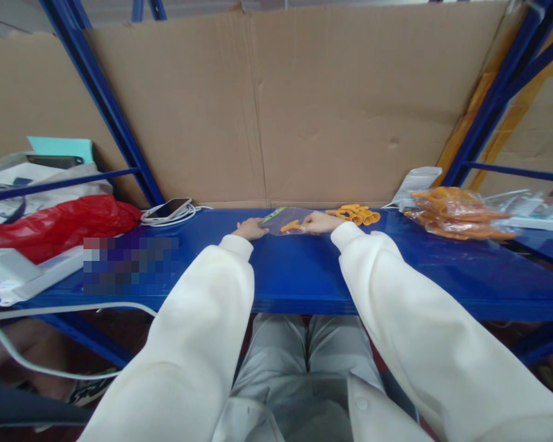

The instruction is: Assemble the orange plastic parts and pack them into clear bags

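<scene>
A clear plastic bag [276, 222] with a green strip along its upper left edge lies on the blue table between my hands. An orange plastic piece [291, 226] shows in or behind the clear film. My left hand [251, 229] is closed at the bag's left end, holding its edge. My right hand [319, 222] is at the other side, its fingers closed around the near end of the orange piece; the fingertips are partly hidden. Just beyond my right wrist lies a pile of loose orange pieces [357, 214], some with round, cone-like ends.
Clear bags packed with orange pieces [461, 212] are stacked to the right. A phone [168, 210] lies with a coiled white cable at the left, near a red plastic bag [64, 224] and a white power strip [37, 276]. Cardboard [304, 110] stands behind the blue table [304, 276].
</scene>
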Demonstrator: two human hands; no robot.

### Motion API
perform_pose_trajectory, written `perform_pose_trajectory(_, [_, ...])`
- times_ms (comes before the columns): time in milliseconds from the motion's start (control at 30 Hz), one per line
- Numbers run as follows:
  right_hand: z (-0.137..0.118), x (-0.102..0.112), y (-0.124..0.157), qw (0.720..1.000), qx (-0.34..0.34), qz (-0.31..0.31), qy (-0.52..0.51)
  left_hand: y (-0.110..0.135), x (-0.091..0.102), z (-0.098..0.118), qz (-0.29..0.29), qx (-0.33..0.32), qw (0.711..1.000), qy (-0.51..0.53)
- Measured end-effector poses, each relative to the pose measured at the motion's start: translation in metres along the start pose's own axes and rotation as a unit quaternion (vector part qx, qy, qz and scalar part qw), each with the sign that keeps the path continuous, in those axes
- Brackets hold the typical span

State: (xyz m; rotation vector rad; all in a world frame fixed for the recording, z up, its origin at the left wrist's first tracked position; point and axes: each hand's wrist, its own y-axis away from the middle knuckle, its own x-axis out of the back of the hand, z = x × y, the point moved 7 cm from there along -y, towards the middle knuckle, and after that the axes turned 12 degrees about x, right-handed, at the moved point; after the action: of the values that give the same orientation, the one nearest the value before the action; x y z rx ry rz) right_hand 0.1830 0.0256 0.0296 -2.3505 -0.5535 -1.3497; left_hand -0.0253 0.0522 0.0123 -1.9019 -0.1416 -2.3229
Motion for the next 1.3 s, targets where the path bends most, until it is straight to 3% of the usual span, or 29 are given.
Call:
perform_pose_trajectory(233, [-0.003,-0.012,-0.007,0.996,0.058,0.015,-0.065,0.003,0.000,0.002,-0.016,-0.009,1.000,-0.021])
perform_pose_trajectory(367, [-0.009,-0.015,-0.012,0.995,0.083,0.051,-0.039,0.002,0.001,0.004,0.012,0.007,1.000,-0.010])
perform_pose_trajectory(467, [-0.011,-0.018,-0.012,0.996,0.081,0.043,-0.018,0.002,0.003,0.006,0.039,0.020,0.999,0.013])
perform_pose_trajectory(667, [-0.016,-0.020,-0.007,0.996,0.085,0.039,-0.017,0.007,0.004,0.017,0.021,-0.040,0.998,0.053])
perform_pose_trajectory(933, [0.003,-0.015,-0.008,0.994,0.045,-0.022,-0.096,0.008,0.003,0.017,-0.004,-0.063,0.995,0.073])
perform_pose_trajectory(1100, [0.018,-0.014,-0.007,0.987,0.027,-0.010,-0.158,0.004,-0.001,0.016,-0.008,-0.063,0.994,0.086])
perform_pose_trajectory(1300, [0.026,-0.018,-0.014,0.982,0.054,0.023,-0.182,-0.004,-0.005,0.012,0.001,-0.075,0.990,0.120])
